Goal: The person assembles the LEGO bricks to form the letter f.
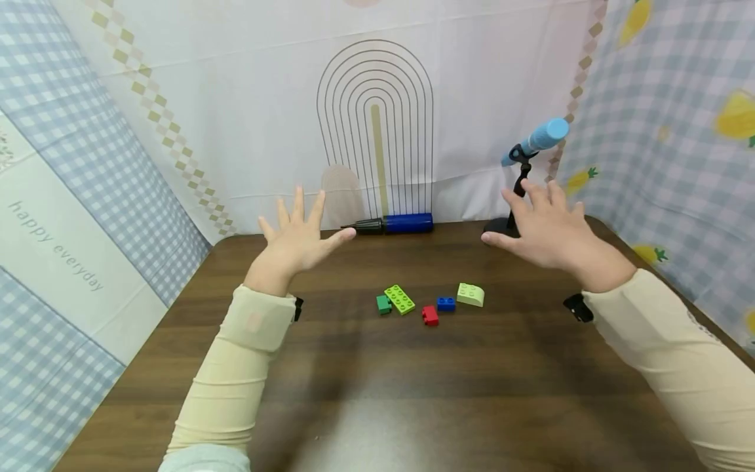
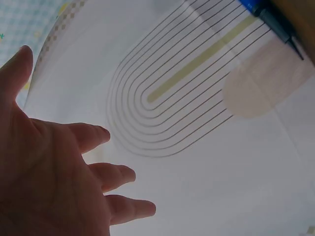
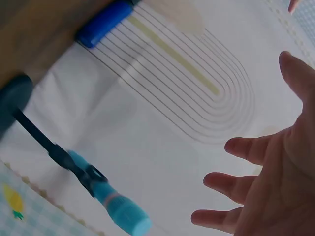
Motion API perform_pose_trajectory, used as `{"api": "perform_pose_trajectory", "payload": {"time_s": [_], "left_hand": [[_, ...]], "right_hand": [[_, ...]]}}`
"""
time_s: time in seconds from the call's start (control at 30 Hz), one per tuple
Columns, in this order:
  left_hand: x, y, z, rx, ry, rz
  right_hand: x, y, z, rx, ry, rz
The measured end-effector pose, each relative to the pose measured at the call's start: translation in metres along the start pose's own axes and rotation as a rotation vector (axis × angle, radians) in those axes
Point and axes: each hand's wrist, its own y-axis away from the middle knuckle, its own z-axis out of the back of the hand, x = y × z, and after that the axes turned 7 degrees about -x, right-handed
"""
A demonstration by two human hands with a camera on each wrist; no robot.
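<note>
Left hand and right hand spread wide, both empty

On the table, between your hands, lie a long bright green block, a dark green block just beside it, a red block, a blue block and a pale green block with a curved end. You touch none of them. Farther back, a blue and black pump lies along the table's far edge, and a light blue stick rests in a black stand past your right hand. A white cloth hangs behind. You look set to begin, with no block picked up yet. To take one, you would likely need to bring a hand down and pinch a block from its sides.
</note>
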Motion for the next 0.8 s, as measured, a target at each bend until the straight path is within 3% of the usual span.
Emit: {"api": "perform_pose_trajectory", "payload": {"time_s": [0.4,0.8], "left_hand": [[-0.001,0.0,-0.055,0.107,-0.009,-0.032],[-0.019,-0.003,-0.095,0.15,0.004,-0.077]], "right_hand": [[0.009,0.004,-0.048,-0.042,0.026,0.071],[0.024,0.006,-0.085,-0.02,0.032,0.148]]}}
